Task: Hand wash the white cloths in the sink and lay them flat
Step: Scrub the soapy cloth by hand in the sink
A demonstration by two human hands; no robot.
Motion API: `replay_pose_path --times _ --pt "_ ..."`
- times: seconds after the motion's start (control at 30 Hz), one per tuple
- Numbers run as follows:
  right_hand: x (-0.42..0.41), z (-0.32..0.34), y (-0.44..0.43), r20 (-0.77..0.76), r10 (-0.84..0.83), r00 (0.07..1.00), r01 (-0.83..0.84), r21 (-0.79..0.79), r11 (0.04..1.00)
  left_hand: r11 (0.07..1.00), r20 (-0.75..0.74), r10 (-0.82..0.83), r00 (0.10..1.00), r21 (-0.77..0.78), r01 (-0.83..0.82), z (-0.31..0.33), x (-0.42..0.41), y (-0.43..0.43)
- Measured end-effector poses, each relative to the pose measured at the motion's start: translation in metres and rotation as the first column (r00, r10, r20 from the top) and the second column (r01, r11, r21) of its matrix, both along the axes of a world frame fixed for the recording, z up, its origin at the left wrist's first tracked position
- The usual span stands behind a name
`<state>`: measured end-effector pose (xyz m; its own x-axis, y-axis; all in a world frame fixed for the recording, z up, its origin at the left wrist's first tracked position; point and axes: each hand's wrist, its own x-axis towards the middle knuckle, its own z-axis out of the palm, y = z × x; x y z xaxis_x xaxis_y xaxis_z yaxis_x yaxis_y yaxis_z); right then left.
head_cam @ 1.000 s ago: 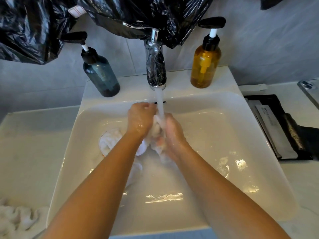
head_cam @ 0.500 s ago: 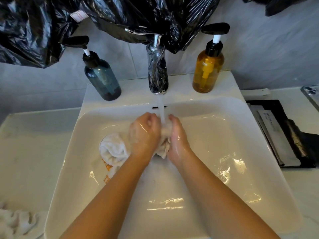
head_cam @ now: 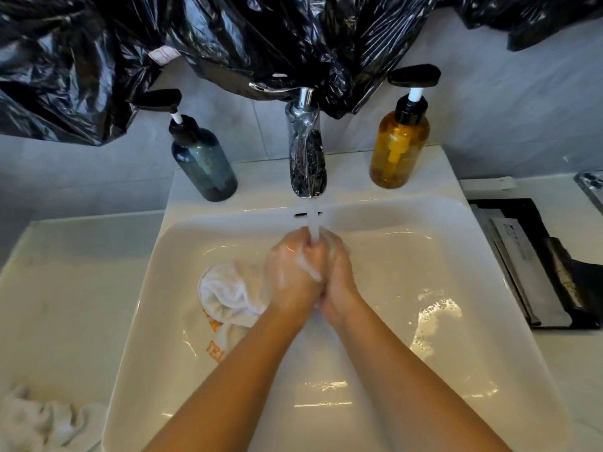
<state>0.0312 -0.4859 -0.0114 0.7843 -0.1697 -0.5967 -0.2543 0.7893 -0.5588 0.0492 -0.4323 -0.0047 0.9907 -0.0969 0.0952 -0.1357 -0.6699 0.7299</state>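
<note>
Both of my hands are pressed together under the running water (head_cam: 315, 223) in the white sink (head_cam: 391, 353). My left hand (head_cam: 290, 272) and my right hand (head_cam: 341, 275) curl around a bunched part of a wet white cloth (head_cam: 228, 295), of which only a thin strip shows between them. The rest of that cloth, with orange lettering, lies in the basin to the left and runs under my left forearm. A second crumpled white cloth (head_cam: 39, 422) lies on the counter at the bottom left.
The chrome tap (head_cam: 306, 151) stands right above my hands. A blue pump bottle (head_cam: 204, 161) and an amber pump bottle (head_cam: 399, 148) flank it. Black plastic bags (head_cam: 228, 34) hang overhead. A black tray with packets (head_cam: 535, 265) sits right of the sink.
My hands have closed tighter together beneath the stream, and the cloth between them is now almost hidden. The trailing part has bunched up at the left of the basin.
</note>
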Motion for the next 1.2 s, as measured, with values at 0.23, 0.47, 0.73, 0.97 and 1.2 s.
replay_pose_path --times 0.23,0.47,0.73,0.97,1.2 --pt "0.002 -0.006 -0.007 -0.090 0.076 0.993 -0.083 -0.071 0.994 0.982 0.002 0.031 1.000 -0.188 -0.030 0.010 0.020 0.008" --pt "0.004 -0.007 0.001 -0.160 0.072 0.984 -0.103 -0.192 0.976 0.987 -0.143 -0.015 0.990 -0.160 -0.009 0.005 0.033 0.012" --pt "0.015 0.001 -0.002 -0.143 0.070 0.987 -0.090 -0.139 0.986 0.974 -0.061 0.077 0.995 -0.210 -0.088 0.015 0.018 0.008" --pt "-0.001 0.021 -0.038 -0.225 0.165 0.960 -0.170 -0.003 0.985 0.922 -0.227 -0.380 0.897 -0.170 0.347 0.017 0.022 0.060" --pt "-0.022 0.045 -0.067 -0.135 -0.028 0.990 0.021 -0.052 0.998 0.689 -0.116 -0.437 0.892 0.594 0.415 0.004 0.022 0.133"
